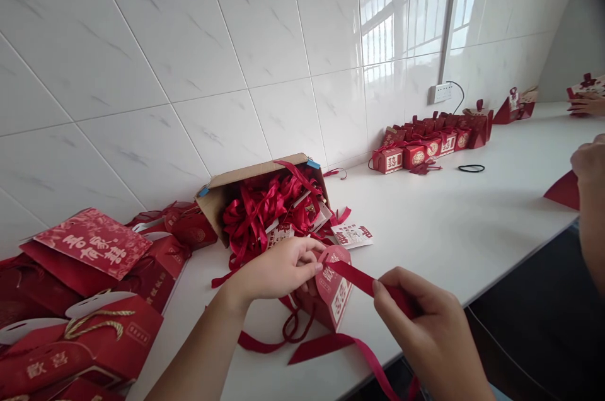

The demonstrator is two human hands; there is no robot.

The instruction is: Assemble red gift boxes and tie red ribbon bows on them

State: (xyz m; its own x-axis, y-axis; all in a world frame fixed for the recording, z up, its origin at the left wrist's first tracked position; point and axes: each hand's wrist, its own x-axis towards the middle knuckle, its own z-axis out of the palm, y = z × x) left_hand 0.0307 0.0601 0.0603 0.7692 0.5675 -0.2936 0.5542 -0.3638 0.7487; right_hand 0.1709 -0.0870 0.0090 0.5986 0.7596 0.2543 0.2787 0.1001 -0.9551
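Observation:
A small red gift box (326, 300) with white and gold characters stands tilted on the white counter in front of me. My left hand (297, 265) grips its top from the left, fingers closed around the upper flap. In my right hand (411, 309) is a red ribbon (352, 276), pinched between thumb and fingers and pulled taut from the box's top. More of the ribbon trails over the counter below the box and hangs past its edge. A dark red cord loop (297, 328) lies against the box's lower left side.
Behind the box, a cardboard carton (265, 168) on its side spills red ribbons and cards, one card (352, 235) lying outside. Red gift bags (94, 243) crowd the left. Finished-looking red boxes (432, 145) line the wall, near a black band (471, 168). Another person's hand (590, 199) is at right.

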